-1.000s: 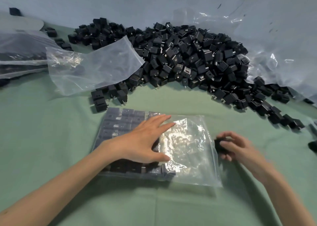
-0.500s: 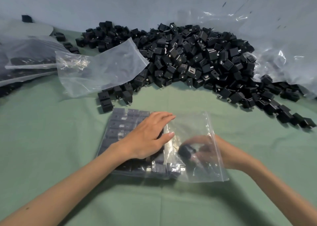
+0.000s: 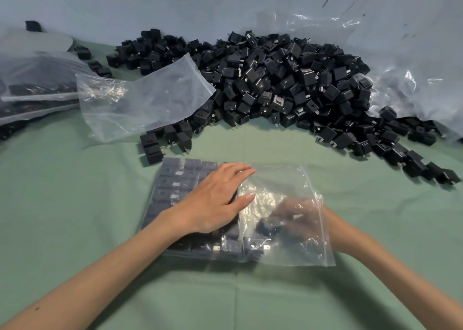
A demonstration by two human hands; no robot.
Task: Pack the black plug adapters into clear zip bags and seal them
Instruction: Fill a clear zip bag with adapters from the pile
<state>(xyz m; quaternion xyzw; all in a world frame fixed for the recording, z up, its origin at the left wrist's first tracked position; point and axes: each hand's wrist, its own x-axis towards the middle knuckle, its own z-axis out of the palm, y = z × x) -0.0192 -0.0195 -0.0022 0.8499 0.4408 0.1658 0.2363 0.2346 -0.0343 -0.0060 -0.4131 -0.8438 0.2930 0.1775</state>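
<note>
Now, left hand [image 3: 215,199]: flat, palm down, fingers straight and close together, pressing on top of the zip bag over the packed rows.
Right hand [image 3: 298,219]: inside the zip bag through its right-side mouth, seen hazily through the plastic; fingers curled, pinching the held adapter.
Held adapter [image 3: 266,227]: black, inside the bag at the right fingertips, just beside the packed rows, toward the bag's near edge.
Zip bag [image 3: 288,179]: clear, lying flat on the desk at centre, near the front edge; mouth unsealed round the right wrist; right half mostly bare plastic.
Packed rows [image 3: 175,179]: black adapters side by side filling the bag's left half, metal prongs showing along the near row.
Desk [image 3: 75,204]: covered in green cloth.
Loose pile [image 3: 275,84]: large heap of black adapters along the back edge, trailing toward the right edge.
Empty bag [image 3: 150,99]: clear, crumpled, back left, its corner resting on the pile.
Filled bags [image 3: 37,89]: stacked at the left edge, dark contents.
Plastic sheet [image 3: 413,66]: clear, wrinkled, back right corner, behind the pile.
Writing: adapter markings too small to read.
</note>
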